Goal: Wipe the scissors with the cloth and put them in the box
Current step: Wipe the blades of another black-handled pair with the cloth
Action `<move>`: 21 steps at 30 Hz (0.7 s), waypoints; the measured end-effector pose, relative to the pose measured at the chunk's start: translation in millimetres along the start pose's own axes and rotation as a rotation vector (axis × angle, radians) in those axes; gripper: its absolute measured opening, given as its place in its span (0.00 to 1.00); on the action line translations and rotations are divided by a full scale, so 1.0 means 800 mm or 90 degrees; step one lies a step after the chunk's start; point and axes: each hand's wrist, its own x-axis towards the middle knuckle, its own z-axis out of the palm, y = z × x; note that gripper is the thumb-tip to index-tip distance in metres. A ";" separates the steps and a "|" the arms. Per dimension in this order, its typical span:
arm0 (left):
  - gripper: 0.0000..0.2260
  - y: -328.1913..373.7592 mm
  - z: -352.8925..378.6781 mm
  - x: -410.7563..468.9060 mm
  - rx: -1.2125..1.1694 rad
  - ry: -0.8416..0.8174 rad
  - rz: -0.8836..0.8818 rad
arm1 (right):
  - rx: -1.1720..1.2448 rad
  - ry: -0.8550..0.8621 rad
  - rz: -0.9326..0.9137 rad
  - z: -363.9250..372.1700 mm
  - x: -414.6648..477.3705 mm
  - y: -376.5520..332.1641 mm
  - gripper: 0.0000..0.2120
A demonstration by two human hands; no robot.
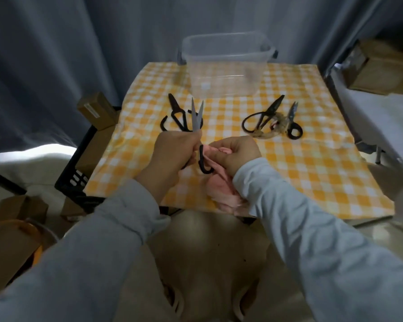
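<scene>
My left hand point(172, 152) grips a pair of silver-bladed scissors point(197, 117) near the pivot, blades slightly apart and pointing away from me. One black handle loop hangs below, between my hands. My right hand point(237, 154) holds a pink cloth point(221, 191) bunched against that loop; the rest of the cloth hangs down to the table's near edge. A clear plastic box point(226, 66) stands at the far middle of the table. Black scissors point(177, 115) lie behind my left hand.
Two more pairs lie at the right: black scissors point(263, 117) and a pair with rope-wrapped handles point(286, 126). The table carries a yellow checked cloth point(312, 163). A black crate point(79, 173) with cardboard boxes stands to the left, curtains behind.
</scene>
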 end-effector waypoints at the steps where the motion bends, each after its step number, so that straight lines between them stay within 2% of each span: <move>1: 0.10 0.008 0.000 0.015 0.049 -0.010 -0.001 | 0.025 0.018 0.008 0.000 0.009 -0.002 0.07; 3: 0.10 0.020 -0.003 0.045 0.182 -0.026 -0.002 | 0.088 0.058 0.041 0.001 0.031 -0.010 0.05; 4: 0.09 0.023 -0.004 0.060 0.201 -0.025 -0.012 | 0.113 0.066 0.064 0.002 0.042 -0.016 0.05; 7: 0.06 0.018 0.003 0.103 0.153 0.008 -0.056 | 0.152 0.042 0.112 0.006 0.076 -0.033 0.09; 10: 0.07 0.015 0.015 0.132 0.199 0.066 -0.066 | 0.110 0.037 0.110 0.007 0.094 -0.039 0.12; 12: 0.09 0.015 0.023 0.141 0.341 0.090 -0.032 | 0.125 0.069 0.101 -0.001 0.099 -0.030 0.12; 14: 0.09 0.019 0.040 0.141 0.492 0.118 0.090 | 0.139 0.130 0.094 -0.017 0.099 -0.016 0.06; 15: 0.09 0.021 0.053 0.140 0.494 0.093 0.160 | 0.153 0.168 0.099 -0.027 0.098 -0.008 0.03; 17: 0.02 0.025 0.087 0.137 0.430 -0.019 0.249 | 0.204 0.250 0.126 -0.051 0.095 0.010 0.10; 19: 0.16 0.027 0.125 0.137 0.440 -0.125 0.243 | 0.246 0.321 0.132 -0.075 0.086 0.023 0.13; 21: 0.18 0.030 0.156 0.136 0.495 -0.199 0.186 | 0.289 0.372 0.136 -0.095 0.079 0.033 0.12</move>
